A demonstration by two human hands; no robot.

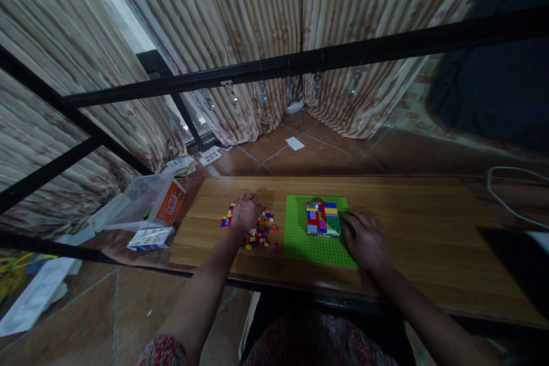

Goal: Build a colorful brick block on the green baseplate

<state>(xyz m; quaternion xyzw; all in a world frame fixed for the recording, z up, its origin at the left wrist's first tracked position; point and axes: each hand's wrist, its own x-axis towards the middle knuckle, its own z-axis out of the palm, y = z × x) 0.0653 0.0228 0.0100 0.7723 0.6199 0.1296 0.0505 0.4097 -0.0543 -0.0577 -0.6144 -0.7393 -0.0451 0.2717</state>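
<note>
My left hand (246, 211) is over a pile of small loose building bricks (256, 235) in many colours, on the wooden table. Its fingers are bent and close together, and whatever lies under the fingertips is hidden. To the right lies a green studded baseplate (295, 246). Standing on it is a rectangular build of multicoloured bricks (322, 218), with red, blue, yellow, purple and green pieces on top. My right hand (366, 239) rests at the plate's right edge, beside the build. A gap shows between its thumb and curved fingers, with nothing visible in them.
The wooden table (420, 223) runs across in front of me. Left of it are a clear plastic bin (143, 200) with an orange label and a white box (151, 238). A black metal rail (266, 70) crosses before the curtains. A dark flat object (514, 257) lies at the right.
</note>
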